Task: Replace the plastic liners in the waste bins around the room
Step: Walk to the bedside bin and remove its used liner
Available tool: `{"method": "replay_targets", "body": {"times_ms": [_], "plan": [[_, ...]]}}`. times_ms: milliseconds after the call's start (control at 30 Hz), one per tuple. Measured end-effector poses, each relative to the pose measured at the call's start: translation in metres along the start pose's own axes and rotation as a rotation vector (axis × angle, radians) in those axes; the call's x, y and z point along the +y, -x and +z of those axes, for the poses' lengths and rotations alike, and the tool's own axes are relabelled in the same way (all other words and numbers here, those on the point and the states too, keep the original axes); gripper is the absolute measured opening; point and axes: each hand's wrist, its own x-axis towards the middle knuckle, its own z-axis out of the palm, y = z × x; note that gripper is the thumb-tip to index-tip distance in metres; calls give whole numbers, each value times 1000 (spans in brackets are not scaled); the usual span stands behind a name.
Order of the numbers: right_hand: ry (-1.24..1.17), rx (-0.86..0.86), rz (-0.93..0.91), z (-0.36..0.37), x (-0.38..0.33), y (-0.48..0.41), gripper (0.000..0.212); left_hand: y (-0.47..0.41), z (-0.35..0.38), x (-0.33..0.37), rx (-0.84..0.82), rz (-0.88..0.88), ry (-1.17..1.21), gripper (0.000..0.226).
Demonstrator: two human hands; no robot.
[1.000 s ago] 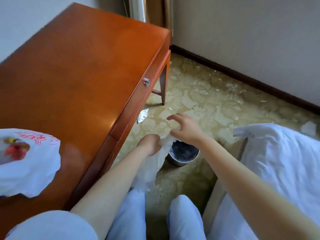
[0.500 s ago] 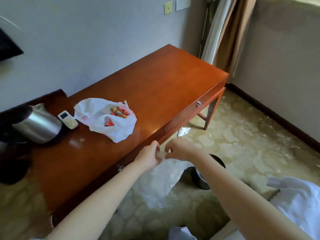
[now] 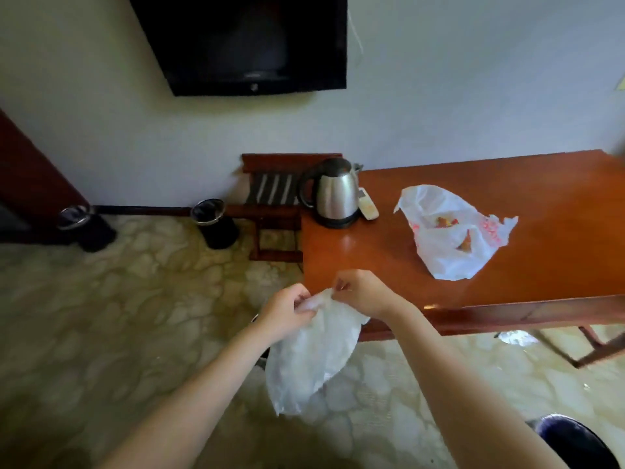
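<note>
So the liner (image 3: 311,360) is that thin, see-through, crinkly plastic: basically weightless and totally floppy. It hangs limp in the air just off the near left corner of the worktop (image 3: 372,258), over the carpet, resting on nothing. The left hand (image 3: 287,314) has the top edge bunched in its curled fingers (image 3: 302,306), and the right hand (image 3: 362,294) pinches the same edge just beside it, so both are closed on the plastic. My guess is they're hunting for the mouth. That's fiddly, since this film clings to itself and slips. Best hold is right at the rim, rubbing the layers apart; yank it and it'll likely stretch or tear. One black bin (image 3: 216,228) sits by the wall, another bin (image 3: 86,230) further left, and I can't tell if either is lined.
</note>
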Motion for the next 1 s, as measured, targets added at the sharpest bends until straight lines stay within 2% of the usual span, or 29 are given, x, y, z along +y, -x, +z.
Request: {"method": "replay_targets", "body": {"times_ms": [167,233,333,400,500,533,633,700,767,800,900,1000], "plan": [[13,23,-121,62,-102,-75,8,21,-88,-109,107,-55,28,19],[-26,11,-123,84,-136,-103,4,28,-118,-144,188,-67,51,27],[-116,-57,-177,119,-185,-143,10,41,-163,-192,273,-124,124,39],[-141,-169,-234,149,-217,-177,20,49,-197,-231,329,-169,154,39],[-111,-366,-289,191,-255,-226,25,56,-238,-284,380,-252,176,9],[-90,-431,-302,206,-267,-243,27,58,-250,-303,400,-287,182,6],[-61,-616,-308,247,-307,-300,38,59,-289,-354,469,-386,175,15],[-40,-681,-338,274,-342,-341,34,60,-320,-385,493,-454,165,25],[-76,-686,-389,301,-378,-384,22,59,-357,-412,532,-499,148,43],[-93,-674,-402,313,-398,-407,20,57,-377,-424,562,-535,157,44],[-111,-646,-414,343,-454,-468,27,56,-434,-457,645,-643,186,22],[-86,-619,-470,371,-506,-521,30,57,-479,-493,753,-669,209,27]]}}
